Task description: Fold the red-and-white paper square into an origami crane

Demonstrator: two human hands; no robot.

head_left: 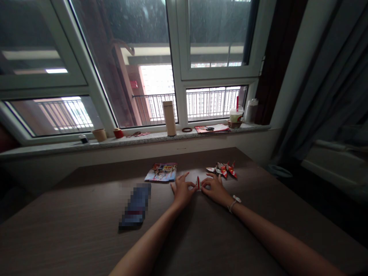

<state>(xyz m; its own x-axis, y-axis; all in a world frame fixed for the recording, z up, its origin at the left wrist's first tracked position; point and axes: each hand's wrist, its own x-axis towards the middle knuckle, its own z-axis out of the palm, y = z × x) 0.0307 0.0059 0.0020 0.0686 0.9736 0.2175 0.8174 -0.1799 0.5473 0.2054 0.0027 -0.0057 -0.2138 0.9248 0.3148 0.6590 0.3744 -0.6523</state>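
Note:
A small folded piece of red and white paper [198, 182] stands above the brown table, between my two hands. My left hand [183, 189] pinches its left side with thumb and forefinger, the other fingers spread outward. On the opposite side, my right hand [214, 188] grips the paper in a similar pinch, fingers curled; a pale bracelet circles that wrist. Just beyond the right hand lies a cluster of folded paper figures [225, 170], red and white with pointed tips, resembling origami cranes. A colourful printed booklet or packet [161, 172] rests behind my left hand.
A pixelated dark blue oblong object [135, 207] lies left of my left forearm. Along the windowsill stand a beige thermos [169, 119], a drink cup [236, 114] with a red straw, scissors [211, 128] on red paper, and a tan roll [99, 134]. The table [71, 214] ends before the sill.

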